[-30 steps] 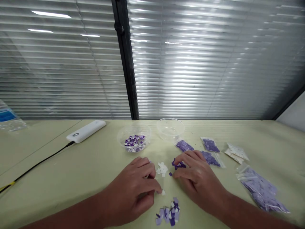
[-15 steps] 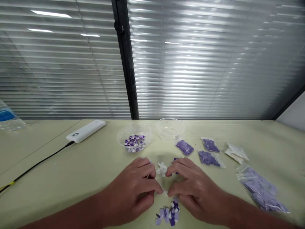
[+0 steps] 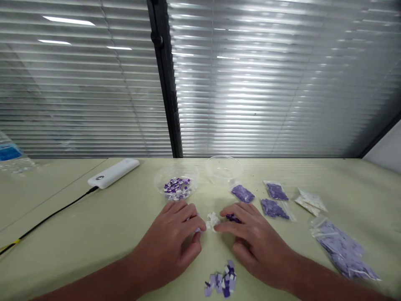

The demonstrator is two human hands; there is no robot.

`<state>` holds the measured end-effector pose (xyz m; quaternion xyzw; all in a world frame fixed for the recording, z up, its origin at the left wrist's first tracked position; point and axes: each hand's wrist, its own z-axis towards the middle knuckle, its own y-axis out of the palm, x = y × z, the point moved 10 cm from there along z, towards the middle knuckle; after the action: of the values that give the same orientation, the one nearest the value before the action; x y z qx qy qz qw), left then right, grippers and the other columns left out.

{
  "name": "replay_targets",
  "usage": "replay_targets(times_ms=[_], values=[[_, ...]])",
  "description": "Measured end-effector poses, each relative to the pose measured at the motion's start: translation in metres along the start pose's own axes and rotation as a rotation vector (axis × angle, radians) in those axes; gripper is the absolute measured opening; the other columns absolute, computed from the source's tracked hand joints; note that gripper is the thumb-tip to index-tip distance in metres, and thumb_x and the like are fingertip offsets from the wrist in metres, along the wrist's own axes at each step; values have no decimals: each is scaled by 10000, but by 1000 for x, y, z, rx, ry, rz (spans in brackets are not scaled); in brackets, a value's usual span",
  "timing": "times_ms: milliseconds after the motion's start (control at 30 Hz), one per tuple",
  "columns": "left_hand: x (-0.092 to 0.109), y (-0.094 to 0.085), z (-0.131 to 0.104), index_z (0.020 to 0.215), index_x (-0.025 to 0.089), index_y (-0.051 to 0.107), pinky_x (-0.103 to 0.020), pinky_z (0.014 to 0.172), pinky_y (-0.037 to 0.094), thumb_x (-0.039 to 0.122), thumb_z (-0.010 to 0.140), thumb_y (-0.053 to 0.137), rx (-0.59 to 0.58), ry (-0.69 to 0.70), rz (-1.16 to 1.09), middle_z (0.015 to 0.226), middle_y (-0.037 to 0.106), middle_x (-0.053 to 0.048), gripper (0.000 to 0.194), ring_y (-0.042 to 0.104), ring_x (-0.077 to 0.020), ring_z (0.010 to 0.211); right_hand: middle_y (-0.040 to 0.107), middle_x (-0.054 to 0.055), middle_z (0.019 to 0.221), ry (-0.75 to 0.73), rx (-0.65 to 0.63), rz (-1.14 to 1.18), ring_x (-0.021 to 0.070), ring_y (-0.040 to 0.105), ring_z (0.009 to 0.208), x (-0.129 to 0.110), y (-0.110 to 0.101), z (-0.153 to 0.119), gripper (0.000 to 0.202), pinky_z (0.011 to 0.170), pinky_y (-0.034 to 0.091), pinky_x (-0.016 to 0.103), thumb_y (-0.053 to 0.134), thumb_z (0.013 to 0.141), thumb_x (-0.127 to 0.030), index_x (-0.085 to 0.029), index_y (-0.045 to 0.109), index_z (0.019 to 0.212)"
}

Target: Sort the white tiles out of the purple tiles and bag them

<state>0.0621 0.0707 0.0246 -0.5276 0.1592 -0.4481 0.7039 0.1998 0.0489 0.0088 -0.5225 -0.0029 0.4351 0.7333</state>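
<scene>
On the worktop (image 3: 103, 225), the person's right hand (image 3: 260, 240) is open, thumb apart from the forefinger, whose tip is at the white pieces (image 3: 213, 220) between the 2 hands. The left hand (image 3: 171, 240) curls over lilac pieces (image 3: 198, 229); whether it grips any cannot be told. A mixed pile (image 3: 222, 281) lies nearer the person.

Bags (image 3: 343, 249), bowls (image 3: 216, 177), chips (image 3: 226, 281) on table (image 3: 94, 234)

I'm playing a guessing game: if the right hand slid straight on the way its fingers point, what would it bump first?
The right hand would likely meet the white pieces first; its fingers may already touch them, though depth is unclear.
</scene>
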Motion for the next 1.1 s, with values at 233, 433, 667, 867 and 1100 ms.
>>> replay_targets(times_ms=[233,433,667,867,1100], values=[[-2,2,1,926,221,649,-387,846,355,58,833,566,-6,-3,-50,950,606,-22,205,525,-231,928,660,34,1016,70,102,-65,237,590,983,10,-12,1,335,882,393,419,543,833,5,-251,754,879],[-8,-1,1,874,207,624,-395,831,335,59,839,556,2,-34,1,929,604,-19,166,514,-227,898,678,36,1011,146,186,-147,250,598,1039,18,-22,-1,295,926,354,440,568,812,-3,-235,743,864],[-10,3,1,870,201,607,-389,836,348,44,785,584,-10,-43,-20,943,596,-20,181,514,-226,904,675,48,997,210,202,-181,264,593,1005,24,-22,-1,269,930,366,464,578,755,-9,-220,703,865],[18,2,0,1060,234,632,-384,878,389,130,887,620,-115,133,-165,1050,613,-41,202,551,-230,976,653,51,1037,-22,72,42,237,601,1015,-4,-15,3,323,879,437,400,530,741,19,-219,688,890],[34,4,-3,1087,259,635,-383,876,407,190,896,664,-210,223,-202,1046,625,-49,205,560,-239,960,672,17,1004,-190,-56,143,190,630,967,-25,-5,2,295,904,459,375,542,756,49,-216,669,785]])
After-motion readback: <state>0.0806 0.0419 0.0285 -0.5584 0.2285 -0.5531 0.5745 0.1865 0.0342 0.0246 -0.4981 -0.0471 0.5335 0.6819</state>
